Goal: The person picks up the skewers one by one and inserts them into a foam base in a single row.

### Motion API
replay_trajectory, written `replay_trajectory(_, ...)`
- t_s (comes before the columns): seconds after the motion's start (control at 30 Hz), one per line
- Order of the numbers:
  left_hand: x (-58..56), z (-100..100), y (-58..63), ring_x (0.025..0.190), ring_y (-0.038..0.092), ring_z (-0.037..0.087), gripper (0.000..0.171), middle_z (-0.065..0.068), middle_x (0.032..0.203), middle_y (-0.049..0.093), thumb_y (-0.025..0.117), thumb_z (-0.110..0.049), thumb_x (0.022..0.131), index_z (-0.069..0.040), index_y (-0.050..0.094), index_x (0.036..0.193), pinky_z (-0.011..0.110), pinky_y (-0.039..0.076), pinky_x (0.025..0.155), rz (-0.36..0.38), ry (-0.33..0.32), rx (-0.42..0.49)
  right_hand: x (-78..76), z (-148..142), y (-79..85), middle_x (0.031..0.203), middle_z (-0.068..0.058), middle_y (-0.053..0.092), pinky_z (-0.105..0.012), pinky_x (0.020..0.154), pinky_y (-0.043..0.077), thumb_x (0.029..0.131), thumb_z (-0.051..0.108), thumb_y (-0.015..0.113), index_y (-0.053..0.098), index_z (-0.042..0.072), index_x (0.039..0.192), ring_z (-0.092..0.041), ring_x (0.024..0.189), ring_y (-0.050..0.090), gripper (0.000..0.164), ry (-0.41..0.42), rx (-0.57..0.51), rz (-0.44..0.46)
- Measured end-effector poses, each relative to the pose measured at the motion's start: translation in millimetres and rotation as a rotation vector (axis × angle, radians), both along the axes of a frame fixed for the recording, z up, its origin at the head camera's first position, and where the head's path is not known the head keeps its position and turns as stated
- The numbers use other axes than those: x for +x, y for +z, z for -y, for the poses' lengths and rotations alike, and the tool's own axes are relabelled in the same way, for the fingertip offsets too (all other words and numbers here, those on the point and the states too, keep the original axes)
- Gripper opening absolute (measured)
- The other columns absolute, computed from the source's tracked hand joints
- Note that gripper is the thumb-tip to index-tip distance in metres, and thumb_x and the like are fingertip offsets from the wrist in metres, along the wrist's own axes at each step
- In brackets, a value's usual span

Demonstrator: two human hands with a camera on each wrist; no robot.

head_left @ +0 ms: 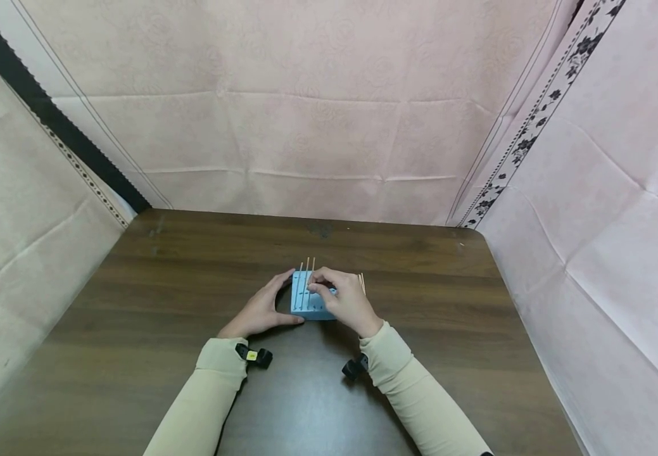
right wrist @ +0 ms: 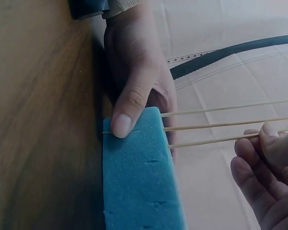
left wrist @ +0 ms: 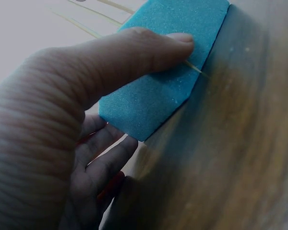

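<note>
A light blue foam block point(head_left: 313, 314) stands on the table with thin wooden skewers point(head_left: 308, 265) rising from its top. My left hand point(head_left: 261, 311) holds the block at its left end; in the left wrist view the thumb point(left wrist: 149, 50) presses the front face and the fingers lie behind. A thin skewer tip point(left wrist: 198, 69) shows beside that thumb, crossing the block's lower edge. My right hand point(head_left: 346, 299) is above the block, pinching a skewer point(right wrist: 206, 141) between thumb and fingertips. That skewer's lower end meets the block's top, beside two other upright skewers point(right wrist: 221, 126).
More sticks point(head_left: 362, 283) show just behind my right hand. Small slits point(right wrist: 153, 161) mark the block's front face. The brown wooden table point(head_left: 192, 266) extends all round, and pale patterned cloth point(head_left: 306, 145) hangs beyond its back and sides. Both wrists wear small black cameras point(head_left: 353, 368).
</note>
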State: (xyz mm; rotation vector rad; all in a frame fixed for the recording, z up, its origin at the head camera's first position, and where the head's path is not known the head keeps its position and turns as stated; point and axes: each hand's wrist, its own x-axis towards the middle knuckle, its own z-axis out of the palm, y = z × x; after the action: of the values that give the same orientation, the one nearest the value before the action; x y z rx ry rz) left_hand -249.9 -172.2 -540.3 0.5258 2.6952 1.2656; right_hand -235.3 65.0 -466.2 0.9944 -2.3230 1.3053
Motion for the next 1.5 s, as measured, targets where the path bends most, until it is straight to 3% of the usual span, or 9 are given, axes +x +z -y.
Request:
replay_trajectory(0.3,2.4,1,1.7,0.146,0.030,0.027,0.119,0.001,0.161,0.031,0.087,-0.063,0.067,-0.028,0.023,0.161,0.063,0.031,0.111,0.018,0.000,-0.010,-0.6,-2,-0.4,0.093,0.008,0.069,-0.026,0.080,0.056,0.097,0.012,0.069,0.068,0.014,0.100,-0.004,0.088,0.065,0.004,0.047,0.034,0.007)
replay_trajectory(0.53,-0.3,0,3.5,0.145,0.031,0.024,0.117,0.000,0.160,0.032,0.088,-0.057,0.069,-0.027,0.023,0.161,0.058,0.033,0.111,0.005,-0.008,-0.024,-3.1,-6,2.2,0.097,0.007,0.069,-0.039,0.082,0.058,0.098,0.017,0.068,0.067,0.015,0.104,-0.006,0.089,0.065,0.006,0.095,0.021,0.005)
replay_trajectory(0.77,-1.5,0,2.4,0.145,0.031,0.025,0.117,0.000,0.161,0.031,0.087,-0.060,0.069,-0.026,0.023,0.161,0.061,0.033,0.110,-0.005,-0.016,-0.017,0.0,-13,6.3,0.111,0.006,0.067,-0.046,0.092,0.052,0.100,0.023,0.065,0.067,0.014,0.115,-0.013,0.106,0.060,0.018,0.104,0.070,0.046)
replay_trajectory(1.13,-0.7,1,3.0,0.146,0.030,0.027,0.116,0.000,0.162,0.029,0.086,-0.061,0.069,-0.029,0.023,0.161,0.064,0.032,0.109,0.010,-0.005,-0.026,-0.5,-20,6.1,0.125,0.003,0.064,-0.046,0.102,0.044,0.100,0.027,0.064,0.065,0.012,0.124,-0.019,0.122,0.051,0.029,0.163,0.148,0.004)
replay_trajectory(1.5,-0.2,0,0.7,0.147,0.029,0.026,0.118,-0.002,0.162,0.028,0.086,-0.065,0.066,-0.031,0.024,0.160,0.062,0.031,0.111,0.021,0.019,-0.043,-0.2,-42,-10.4,0.125,0.006,0.064,-0.048,0.102,0.042,0.100,0.029,0.063,0.065,0.013,0.125,-0.015,0.122,0.052,0.030,0.135,0.154,0.040)
